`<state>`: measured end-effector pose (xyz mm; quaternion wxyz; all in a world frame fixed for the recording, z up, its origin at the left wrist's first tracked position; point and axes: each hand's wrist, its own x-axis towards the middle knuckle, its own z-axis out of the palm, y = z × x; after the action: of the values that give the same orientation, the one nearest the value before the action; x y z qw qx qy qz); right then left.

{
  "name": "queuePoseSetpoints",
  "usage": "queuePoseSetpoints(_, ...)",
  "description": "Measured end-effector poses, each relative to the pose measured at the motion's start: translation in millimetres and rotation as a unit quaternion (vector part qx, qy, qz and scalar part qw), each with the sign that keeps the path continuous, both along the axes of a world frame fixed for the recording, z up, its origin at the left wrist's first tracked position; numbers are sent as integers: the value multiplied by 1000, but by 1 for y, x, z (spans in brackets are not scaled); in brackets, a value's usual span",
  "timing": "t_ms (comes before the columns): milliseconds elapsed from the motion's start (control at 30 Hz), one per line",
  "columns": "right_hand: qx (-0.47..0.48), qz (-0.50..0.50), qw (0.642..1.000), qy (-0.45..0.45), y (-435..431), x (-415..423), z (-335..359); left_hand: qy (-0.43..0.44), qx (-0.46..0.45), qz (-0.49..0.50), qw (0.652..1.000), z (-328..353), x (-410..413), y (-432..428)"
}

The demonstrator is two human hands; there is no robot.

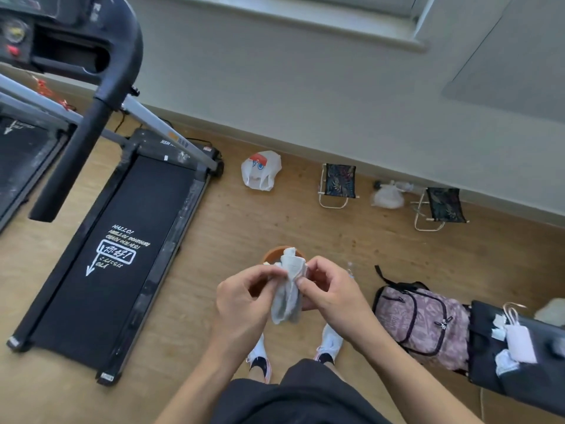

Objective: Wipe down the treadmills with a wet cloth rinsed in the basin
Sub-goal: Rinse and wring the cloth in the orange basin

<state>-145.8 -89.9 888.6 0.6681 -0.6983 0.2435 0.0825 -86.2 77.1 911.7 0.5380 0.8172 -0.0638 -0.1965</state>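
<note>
I hold a bunched grey-white cloth [289,286] upright in front of me, over the floor. My left hand [244,298] pinches its left side and my right hand [328,292] pinches its right side. Just beyond the cloth, an orange-brown basin [270,254] stands on the floor, mostly hidden behind the cloth and my hands. A black treadmill [122,240] with white print on its belt lies to my left, its handrail [82,148] and console [46,35] at upper left. A second treadmill's belt [21,157] shows at the far left edge.
A white plastic bag [260,171], two small folding stools [337,183] [443,206] and a clear bag [386,195] line the wall. A pink patterned backpack [422,319] and a black bag [504,356] with a white power bank sit to my right. A small bottle [351,268] stands behind my right hand.
</note>
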Motion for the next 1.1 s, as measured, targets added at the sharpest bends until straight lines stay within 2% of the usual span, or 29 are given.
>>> queuePoseSetpoints(100,-11,-26,1000,6,-8,-5,-5,5,0,93,996,-4,-8,3)
queuePoseSetpoints(200,-15,-40,999,5,-16,-12,-8,59,-77,195,976,-4,-4,11)
queuePoseSetpoints(300,7,-48,999,0,-18,-23,-11,78,-126,214,965,-1,4,15)
queuePoseSetpoints(433,43,-33,999,-3,-15,-40,-13,39,-150,172,973,11,10,15)
queuePoseSetpoints(567,59,-73,996,3,-22,-59,-15,20,-172,150,973,23,28,22)
queuePoseSetpoints(667,1,-50,999,10,-32,-69,-18,33,-196,86,976,32,35,24)
queuePoseSetpoints(800,-133,52,989,22,-40,-67,-15,7,-167,-34,985,49,31,11)
queuePoseSetpoints(867,-172,44,984,-9,-40,-58,-8,-14,-148,-73,986,56,27,1)
queuePoseSetpoints(967,-131,9,985,-112,-32,-38,22,-30,-123,-116,985,65,22,-13)
queuePoseSetpoints(1100,-145,101,964,-199,-18,-12,46,-46,-130,-173,975,79,19,-21)
